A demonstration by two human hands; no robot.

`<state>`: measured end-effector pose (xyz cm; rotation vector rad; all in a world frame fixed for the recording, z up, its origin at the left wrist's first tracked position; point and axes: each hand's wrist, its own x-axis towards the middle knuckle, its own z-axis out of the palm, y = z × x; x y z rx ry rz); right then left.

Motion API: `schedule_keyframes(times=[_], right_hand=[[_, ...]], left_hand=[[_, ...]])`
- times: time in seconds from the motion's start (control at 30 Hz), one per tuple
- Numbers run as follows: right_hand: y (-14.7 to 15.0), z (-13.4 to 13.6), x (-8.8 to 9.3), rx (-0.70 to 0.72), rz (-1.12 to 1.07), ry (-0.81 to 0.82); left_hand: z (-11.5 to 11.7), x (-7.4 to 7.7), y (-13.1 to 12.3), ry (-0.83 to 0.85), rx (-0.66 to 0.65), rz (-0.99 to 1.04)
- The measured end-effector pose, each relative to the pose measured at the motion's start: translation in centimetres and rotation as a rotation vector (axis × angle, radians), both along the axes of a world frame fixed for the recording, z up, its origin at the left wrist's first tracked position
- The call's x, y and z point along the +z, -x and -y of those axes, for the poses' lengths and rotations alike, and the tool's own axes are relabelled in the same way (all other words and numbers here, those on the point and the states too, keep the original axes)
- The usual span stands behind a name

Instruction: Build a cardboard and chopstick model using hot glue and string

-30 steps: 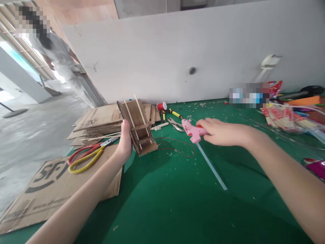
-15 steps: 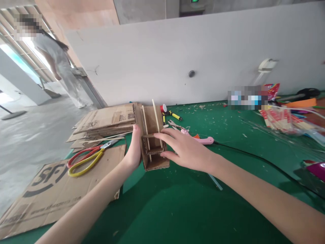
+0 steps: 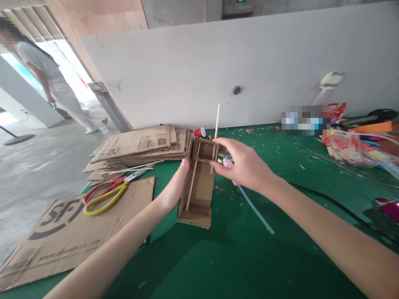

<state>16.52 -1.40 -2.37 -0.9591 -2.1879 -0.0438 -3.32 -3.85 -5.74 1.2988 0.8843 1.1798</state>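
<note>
My left hand (image 3: 174,182) grips the left side of a long, open cardboard frame (image 3: 199,189), thumb on its edge and the other fingers hidden behind it. Inside the frame's upper part sits a small cardboard box (image 3: 205,159). My right hand (image 3: 243,164) pinches this box at its right side between thumb and fingers. One wooden stick (image 3: 192,182) runs down the frame's left side to its bottom ledge. Another wooden stick (image 3: 217,118) passes the box's right side and sticks up above it, its lower end just below my right thumb.
Red-and-yellow-handled scissors (image 3: 107,193) lie on a printed cardboard sheet (image 3: 62,232) at left, before stacked cardboard (image 3: 134,145). A red spool (image 3: 199,132) stands behind the frame. A clear glue stick (image 3: 255,209) lies on the green table (image 3: 249,265). A person (image 3: 57,79) is at far left.
The small box has moved up along the frame with my right hand. The frame's lower end has shifted slightly right and nearer. The right stick leans differently, and the background person has moved left.
</note>
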Motion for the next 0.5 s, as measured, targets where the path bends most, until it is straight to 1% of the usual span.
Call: schedule_keyframes(times=[0.1,0.2,0.23,0.27,0.3,0.37,0.43,0.5], right_hand=[[-1.2,-0.9,1.2,-0.099,-0.034,-0.043],[-3.1,-2.1,2.3,-0.258,-0.143,-0.097],[-3.8,-2.4,2.6,-0.306,-0.19,-0.101],[-4.4,-2.7,2.9,-0.343,-0.223,-0.092],[-5.0,-2.8,3.2,-0.363,-0.233,-0.066],[-5.4,-2.4,3.5,-0.351,-0.191,0.032],[-4.7,-1.4,3.3,-0.261,-0.084,0.188],[-3.1,-0.2,2.6,-0.125,0.061,0.354]], left_hand=[[0.5,0.7,0.2,0.023,-0.061,-0.062],[0.4,1.4,0.9,0.051,-0.145,-0.121],[0.2,1.6,1.2,0.061,-0.145,-0.126],[-0.1,1.7,1.5,0.074,-0.117,-0.122],[-0.5,1.8,2.0,0.089,-0.066,-0.103],[-1.6,2.0,3.0,0.115,0.092,-0.028],[-2.7,2.4,4.0,0.083,0.293,0.066],[-3.4,3.3,4.8,-0.04,0.477,0.128]])
